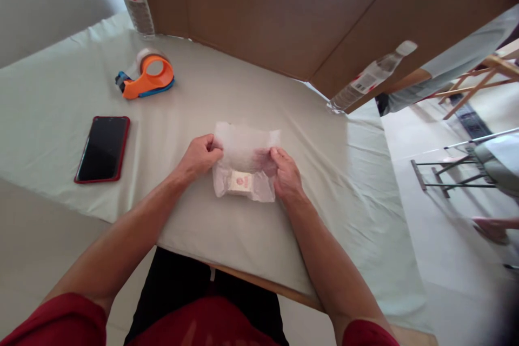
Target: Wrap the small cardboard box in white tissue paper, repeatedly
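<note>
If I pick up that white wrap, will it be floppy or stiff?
Probably floppy: the wrap looks thin and is crumpled toward the bottom. It's likely light too, as it looks filmy. The bottom part might feel heavier and firmer, because a small box sits there.

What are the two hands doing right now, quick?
Left hand: closed, pinching the left edge of the translucent wrap.
Right hand: closed, pinching the wrap's right edge.
</note>
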`<action>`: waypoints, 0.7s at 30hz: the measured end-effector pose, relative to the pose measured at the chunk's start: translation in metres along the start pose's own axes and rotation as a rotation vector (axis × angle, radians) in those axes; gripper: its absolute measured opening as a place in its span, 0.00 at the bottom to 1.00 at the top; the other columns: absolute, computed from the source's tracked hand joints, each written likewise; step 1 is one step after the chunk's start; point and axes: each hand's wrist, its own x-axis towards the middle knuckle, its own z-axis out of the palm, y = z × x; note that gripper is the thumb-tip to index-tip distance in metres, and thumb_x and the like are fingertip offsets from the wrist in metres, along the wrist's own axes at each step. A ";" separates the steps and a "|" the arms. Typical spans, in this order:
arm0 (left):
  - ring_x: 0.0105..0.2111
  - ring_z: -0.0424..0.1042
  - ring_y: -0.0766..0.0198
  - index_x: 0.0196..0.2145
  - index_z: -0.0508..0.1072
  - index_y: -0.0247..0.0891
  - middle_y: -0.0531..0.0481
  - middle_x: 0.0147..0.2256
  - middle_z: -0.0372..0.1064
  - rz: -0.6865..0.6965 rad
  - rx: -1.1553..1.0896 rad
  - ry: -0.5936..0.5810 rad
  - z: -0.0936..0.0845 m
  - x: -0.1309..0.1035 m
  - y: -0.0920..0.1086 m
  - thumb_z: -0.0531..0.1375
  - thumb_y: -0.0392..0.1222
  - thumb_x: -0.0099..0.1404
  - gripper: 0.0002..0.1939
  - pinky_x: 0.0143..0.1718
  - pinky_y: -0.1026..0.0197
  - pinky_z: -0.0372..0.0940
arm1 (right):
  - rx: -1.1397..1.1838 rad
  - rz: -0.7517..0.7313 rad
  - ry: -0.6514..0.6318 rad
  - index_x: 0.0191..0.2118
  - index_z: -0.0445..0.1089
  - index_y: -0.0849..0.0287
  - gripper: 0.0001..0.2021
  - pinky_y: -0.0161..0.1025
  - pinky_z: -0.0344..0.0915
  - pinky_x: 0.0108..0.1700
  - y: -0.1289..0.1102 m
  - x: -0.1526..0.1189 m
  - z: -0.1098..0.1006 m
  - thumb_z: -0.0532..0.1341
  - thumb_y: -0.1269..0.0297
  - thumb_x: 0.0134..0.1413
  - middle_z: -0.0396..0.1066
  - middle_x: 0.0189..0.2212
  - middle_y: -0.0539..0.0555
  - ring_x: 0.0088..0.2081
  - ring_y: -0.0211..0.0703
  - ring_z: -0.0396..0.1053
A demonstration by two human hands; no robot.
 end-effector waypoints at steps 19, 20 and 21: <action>0.29 0.66 0.65 0.53 0.69 0.37 0.53 0.31 0.68 0.045 0.227 0.257 -0.008 0.005 -0.010 0.61 0.40 0.55 0.26 0.34 0.61 0.63 | -0.313 -0.351 0.391 0.41 0.70 0.56 0.14 0.37 0.69 0.34 -0.014 0.011 -0.032 0.65 0.58 0.48 0.70 0.29 0.47 0.31 0.37 0.70; 0.30 0.67 0.65 0.52 0.70 0.37 0.52 0.33 0.68 0.102 0.241 0.331 -0.008 0.003 -0.006 0.61 0.40 0.56 0.24 0.35 0.61 0.64 | -0.320 -0.358 0.348 0.41 0.70 0.56 0.13 0.37 0.69 0.34 -0.021 0.007 -0.028 0.65 0.58 0.49 0.71 0.30 0.48 0.31 0.38 0.71; 0.30 0.66 0.65 0.50 0.71 0.38 0.51 0.35 0.68 0.169 0.251 0.398 -0.009 0.000 -0.002 0.61 0.40 0.57 0.22 0.35 0.62 0.64 | -0.333 -0.345 0.274 0.40 0.71 0.56 0.12 0.37 0.70 0.34 -0.028 0.001 -0.024 0.65 0.57 0.51 0.72 0.30 0.49 0.32 0.38 0.72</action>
